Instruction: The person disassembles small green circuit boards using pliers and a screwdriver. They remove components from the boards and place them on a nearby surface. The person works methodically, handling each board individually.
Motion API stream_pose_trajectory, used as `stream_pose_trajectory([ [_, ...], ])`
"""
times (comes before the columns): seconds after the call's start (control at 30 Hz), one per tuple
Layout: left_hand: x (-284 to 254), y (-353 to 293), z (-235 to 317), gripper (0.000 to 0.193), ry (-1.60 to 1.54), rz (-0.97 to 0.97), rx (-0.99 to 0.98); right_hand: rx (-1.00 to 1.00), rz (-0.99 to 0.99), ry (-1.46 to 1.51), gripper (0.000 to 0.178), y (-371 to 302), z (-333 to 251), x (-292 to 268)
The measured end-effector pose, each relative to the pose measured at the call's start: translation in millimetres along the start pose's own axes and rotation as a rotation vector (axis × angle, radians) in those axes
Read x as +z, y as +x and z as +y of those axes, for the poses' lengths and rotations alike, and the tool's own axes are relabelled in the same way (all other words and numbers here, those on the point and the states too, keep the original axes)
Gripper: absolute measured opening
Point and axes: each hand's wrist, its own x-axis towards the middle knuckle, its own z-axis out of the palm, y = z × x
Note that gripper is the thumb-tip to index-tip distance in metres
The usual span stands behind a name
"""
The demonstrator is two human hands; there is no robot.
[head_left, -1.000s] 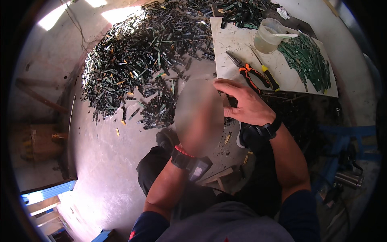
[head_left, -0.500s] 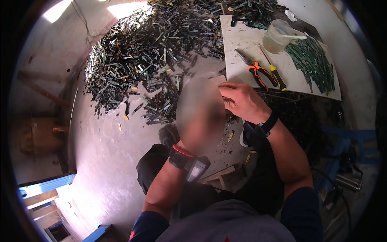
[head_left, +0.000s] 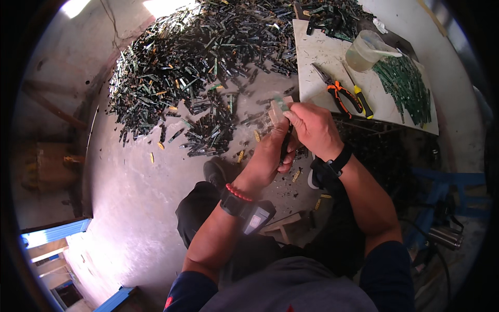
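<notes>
1. Black narrow piece [head_left: 286,141]: gripped in the left hand [head_left: 268,154], long axis running nearly straight away from the body.
2. Greenish blurred strip [head_left: 281,103]: points forward-left from the pinching right hand [head_left: 316,129].
3. Hands: close together.

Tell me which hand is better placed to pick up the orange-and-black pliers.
Right, probably: the right hand is nearer the pliers, which lie beyond it on the white board. The left hand sits farther off, its fingers around a dark object. Both hands look occupied, though.
</notes>
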Motion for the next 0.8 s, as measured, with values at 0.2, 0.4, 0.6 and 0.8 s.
stream_pose_trajectory([
  [0.2, 0, 5, -5, 0.055, 0.121, 0.018, 0.04, 0.347, -0.059, 0.136, 0.021, 1, 2, -3],
  [0.4, 1, 4, -6, 0.06, 0.205, 0.042, 0.087, 0.491, 0.016, 0.623, 0.027, 0, 10, 1],
  [0.6, 3, 2, -7, 0.059, 0.333, 0.099, 0.136, 0.365, -0.189, 0.127, 0.014, 4, 2, -13],
  [0.8, -6, -3, -10, 0.049, 0.232, -0.042, 0.144, -0.162, -0.068, -0.015, 0.009, 2, 2, -11],
])
